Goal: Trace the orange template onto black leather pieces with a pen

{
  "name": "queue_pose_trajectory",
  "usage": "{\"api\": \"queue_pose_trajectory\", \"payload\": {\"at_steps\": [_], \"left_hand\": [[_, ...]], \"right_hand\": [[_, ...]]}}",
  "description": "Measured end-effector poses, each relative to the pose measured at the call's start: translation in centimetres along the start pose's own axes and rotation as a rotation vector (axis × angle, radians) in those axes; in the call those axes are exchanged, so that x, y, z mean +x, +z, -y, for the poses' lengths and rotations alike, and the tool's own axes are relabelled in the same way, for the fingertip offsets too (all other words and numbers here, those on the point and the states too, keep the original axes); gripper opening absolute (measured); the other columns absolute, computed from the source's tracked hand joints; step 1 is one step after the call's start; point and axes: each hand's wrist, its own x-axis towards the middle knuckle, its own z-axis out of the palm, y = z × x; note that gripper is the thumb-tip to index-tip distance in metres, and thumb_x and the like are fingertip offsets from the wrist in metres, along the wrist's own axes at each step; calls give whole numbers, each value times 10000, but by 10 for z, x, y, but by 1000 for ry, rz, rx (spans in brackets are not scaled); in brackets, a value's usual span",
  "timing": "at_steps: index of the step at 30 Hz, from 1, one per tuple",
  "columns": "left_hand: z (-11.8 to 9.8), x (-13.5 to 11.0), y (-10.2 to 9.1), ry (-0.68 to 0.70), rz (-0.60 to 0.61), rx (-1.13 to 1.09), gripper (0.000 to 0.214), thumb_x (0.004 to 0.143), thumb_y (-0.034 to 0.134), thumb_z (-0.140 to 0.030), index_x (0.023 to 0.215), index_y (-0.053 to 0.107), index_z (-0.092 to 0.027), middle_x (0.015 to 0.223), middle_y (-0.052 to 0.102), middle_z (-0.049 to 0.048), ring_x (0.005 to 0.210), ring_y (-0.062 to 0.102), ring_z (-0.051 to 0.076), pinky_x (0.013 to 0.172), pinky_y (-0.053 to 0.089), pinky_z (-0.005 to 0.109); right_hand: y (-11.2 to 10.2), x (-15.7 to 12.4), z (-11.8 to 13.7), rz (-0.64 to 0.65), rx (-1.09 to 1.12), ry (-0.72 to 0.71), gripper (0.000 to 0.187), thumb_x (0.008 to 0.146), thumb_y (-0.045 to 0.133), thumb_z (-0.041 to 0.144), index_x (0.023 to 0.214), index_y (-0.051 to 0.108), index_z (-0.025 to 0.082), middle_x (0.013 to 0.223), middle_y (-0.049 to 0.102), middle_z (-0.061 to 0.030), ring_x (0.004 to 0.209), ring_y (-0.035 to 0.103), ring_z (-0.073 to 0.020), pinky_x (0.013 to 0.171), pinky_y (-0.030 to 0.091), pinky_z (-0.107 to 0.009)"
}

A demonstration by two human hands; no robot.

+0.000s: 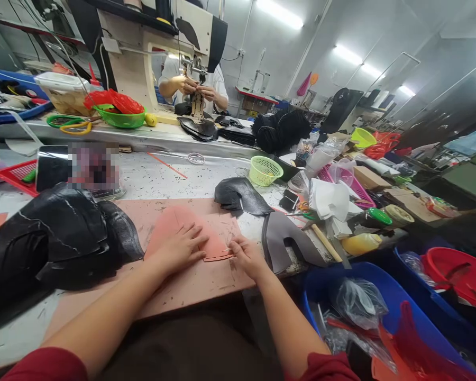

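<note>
My left hand (pixel 181 247) lies flat with fingers spread on a pink shaped piece of material (pixel 178 222) that rests on a pink cutting mat (pixel 190 286). My right hand (pixel 246 255) is at the piece's right lower edge, fingers curled in a pinch; what they hold, if anything, is too small to make out. A grey U-shaped shoe piece (pixel 280 238) lies just right of that hand, and a black leather piece (pixel 238 196) lies beyond it.
A heap of black leather (pixel 51 238) fills the table's left. A green basket (pixel 265 170), paper pieces, bottles and a pink tray crowd the right. Blue bins (pixel 365 296) stand at lower right. Across the table another person's hands work at a sewing machine (pixel 194 90).
</note>
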Motion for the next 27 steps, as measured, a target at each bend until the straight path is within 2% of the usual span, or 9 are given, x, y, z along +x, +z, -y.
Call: {"api": "queue_pose_trajectory", "payload": {"at_steps": [5, 8, 11, 15, 18, 20, 22, 25, 27], "left_hand": [[1, 0, 3, 21, -43, 45, 357, 820, 537, -424, 1131, 597, -260, 1247, 544, 78, 1192, 444, 295, 995, 348, 429], [1, 0, 3, 17, -47, 63, 368, 825, 520, -457, 1126, 600, -261, 1232, 554, 73, 1185, 450, 289, 996, 348, 420], [0, 1, 1, 12, -25, 51, 375, 821, 522, -448, 1142, 591, -267, 1259, 538, 73, 1205, 434, 291, 1003, 342, 423], [-2, 0, -3, -13, 25, 11, 380, 824, 519, -414, 1167, 574, -261, 1302, 505, 86, 1238, 402, 311, 1012, 327, 463], [-2, -2, 0, -25, -3, -11, 381, 814, 533, -400, 1158, 571, -242, 1295, 509, 97, 1239, 404, 312, 1018, 320, 477], [-1, -4, 3, -47, -66, -20, 389, 784, 570, -392, 1126, 575, -207, 1274, 520, 121, 1210, 438, 305, 1007, 346, 466], [0, -6, 5, -40, -161, -24, 377, 757, 600, -378, 1075, 578, -177, 1236, 541, 138, 1157, 485, 293, 975, 390, 441], [-1, -12, -2, 50, -360, -13, 276, 767, 593, -344, 991, 574, -185, 1125, 601, 118, 1059, 546, 264, 910, 444, 402], [-3, -22, -12, 100, -526, -1, 230, 788, 569, -328, 982, 550, -206, 1070, 620, 102, 1022, 562, 255, 884, 456, 396]], "right_hand": [[23, 3, 16, 123, -182, -55, 214, 864, 426, 301, 769, 584, 190, 701, 627, -22, 673, 576, -153, 660, 424, -254], [26, 7, 21, 180, -155, -96, 217, 864, 425, 281, 780, 599, 180, 741, 647, -35, 687, 585, -151, 665, 426, -250], [9, 11, 15, 239, -84, -25, 178, 835, 476, 274, 767, 611, 181, 743, 656, -22, 709, 598, -147, 683, 437, -244], [-24, 23, 4, 320, 47, 242, 210, 843, 456, 304, 783, 607, 170, 567, 588, 12, 561, 568, -131, 601, 457, -248], [-20, 45, 5, 260, 115, 244, 200, 868, 396, 288, 896, 568, 188, 674, 599, 11, 612, 576, -123, 603, 466, -250], [-2, 63, 11, 180, 54, 196, 107, 836, 445, 247, 851, 540, 198, 711, 578, 17, 658, 565, -129, 620, 458, -255], [21, 79, 21, 147, -5, 165, 24, 776, 528, 211, 769, 507, 200, 660, 533, 33, 653, 537, -139, 623, 444, -262], [45, 90, 41, 155, -27, 91, 139, 694, 607, 159, 716, 478, 204, 646, 511, 47, 659, 513, -137, 649, 433, -259], [46, 90, 54, 171, -17, -64, 129, 693, 585, 135, 731, 485, 207, 705, 535, 41, 690, 511, -129, 683, 428, -250]]}}
